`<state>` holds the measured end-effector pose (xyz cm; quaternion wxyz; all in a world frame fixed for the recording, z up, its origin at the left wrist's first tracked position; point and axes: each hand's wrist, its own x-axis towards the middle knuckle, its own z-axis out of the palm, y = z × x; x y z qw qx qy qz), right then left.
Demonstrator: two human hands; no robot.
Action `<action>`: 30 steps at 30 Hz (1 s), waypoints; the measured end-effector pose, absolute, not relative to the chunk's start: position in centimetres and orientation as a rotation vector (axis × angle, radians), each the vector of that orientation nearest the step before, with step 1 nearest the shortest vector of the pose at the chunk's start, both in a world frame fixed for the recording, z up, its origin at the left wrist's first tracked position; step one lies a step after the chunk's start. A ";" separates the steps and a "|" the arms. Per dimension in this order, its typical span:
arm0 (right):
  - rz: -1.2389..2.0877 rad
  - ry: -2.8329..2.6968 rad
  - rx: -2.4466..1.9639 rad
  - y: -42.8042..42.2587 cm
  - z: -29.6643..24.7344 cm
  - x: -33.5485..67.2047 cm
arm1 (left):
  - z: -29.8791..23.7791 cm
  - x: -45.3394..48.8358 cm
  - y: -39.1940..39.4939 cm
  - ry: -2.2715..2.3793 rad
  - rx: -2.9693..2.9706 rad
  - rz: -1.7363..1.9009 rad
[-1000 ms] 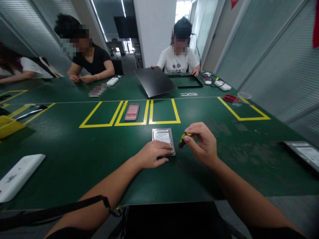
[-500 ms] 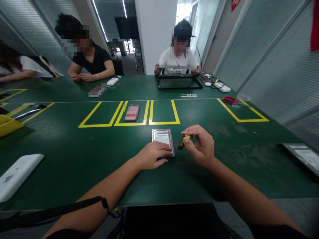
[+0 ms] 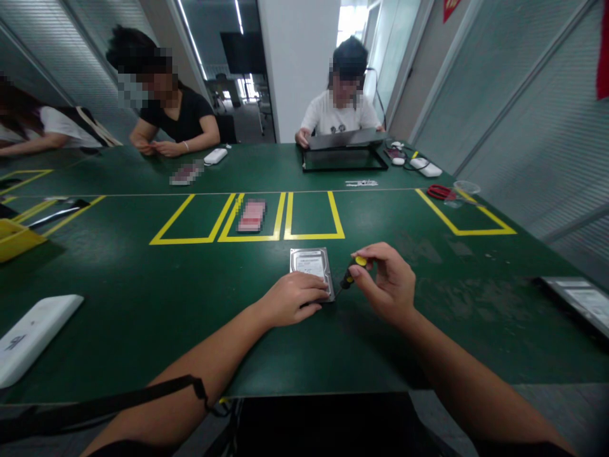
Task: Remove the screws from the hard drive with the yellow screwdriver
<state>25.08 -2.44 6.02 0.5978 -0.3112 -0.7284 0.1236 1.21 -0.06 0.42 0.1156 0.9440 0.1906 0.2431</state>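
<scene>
A silver hard drive [image 3: 311,263] lies flat on the green table [image 3: 143,304] in front of me. My left hand [image 3: 292,298] rests on its near edge, fingers curled and pressing it down. My right hand [image 3: 387,279] pinches a small black screwdriver with a yellow cap [image 3: 352,271], tilted so its tip meets the drive's near right corner.
Yellow tape boxes [image 3: 247,219] mark the table beyond the drive. A white device [image 3: 33,336] lies at the near left, a yellow tray [image 3: 14,238] at the far left, a flat panel [image 3: 578,298] at right. Across the table a person holds a dark panel [image 3: 345,139] over a frame; two more people sit at left.
My hands and the screwdriver stay at the drive's corner, shifting only slightly. The person opposite has swung the dark panel from their left onto the black frame.
</scene>
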 end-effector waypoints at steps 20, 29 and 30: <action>0.280 -1.749 -0.721 -2.8 6.2 25.3 | 0.6 1.5 -0.3 0.551 2.908 0.693; 0.364 -1.755 -0.728 -3.2 6.2 25.2 | 1.2 1.7 -0.7 0.557 2.940 0.666; 0.349 -1.754 -0.725 -3.1 6.1 25.2 | 1.2 1.7 -0.7 0.560 2.938 0.660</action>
